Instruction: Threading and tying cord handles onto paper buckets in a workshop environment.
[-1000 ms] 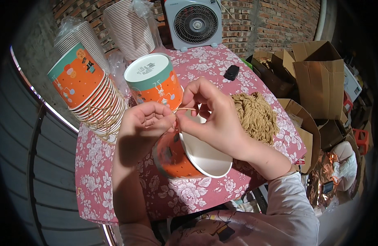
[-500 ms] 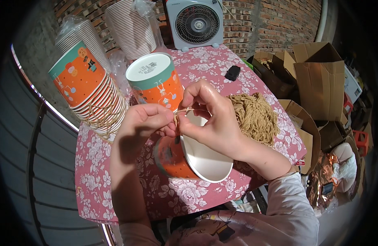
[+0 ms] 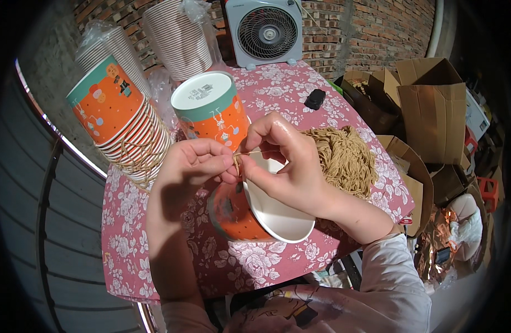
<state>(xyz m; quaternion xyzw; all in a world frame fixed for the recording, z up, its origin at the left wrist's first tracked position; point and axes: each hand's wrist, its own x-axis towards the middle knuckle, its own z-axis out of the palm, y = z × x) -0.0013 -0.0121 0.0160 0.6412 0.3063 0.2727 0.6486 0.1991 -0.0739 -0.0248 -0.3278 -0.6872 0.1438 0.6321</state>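
An orange paper bucket (image 3: 282, 213) lies on its side on the table below my hands, its white mouth facing right. Above its rim, my left hand (image 3: 203, 162) pinches a thin tan cord (image 3: 236, 160) between thumb and fingertips. The thumb and forefinger of my right hand (image 3: 291, 166) are closed on the same cord, with the strand running between the two hands. A small knot or loop seems to sit at the left fingertips, partly hidden. Right of my right hand lies a heap of tan cords (image 3: 347, 158).
Upside down behind my hands stands another orange bucket (image 3: 214, 125). A leaning stack of buckets (image 3: 114, 111) with cords draped on it is at left. Bagged white stacks (image 3: 175, 41), a box fan (image 3: 268, 34) and a small black object (image 3: 315, 99) are farther back. Cardboard boxes (image 3: 433, 119) crowd the right.
The cord by my right fingers has gone from a curved loop to a straighter, tauter line. Both hands have shifted only slightly, and the bucket is almost in the same place.
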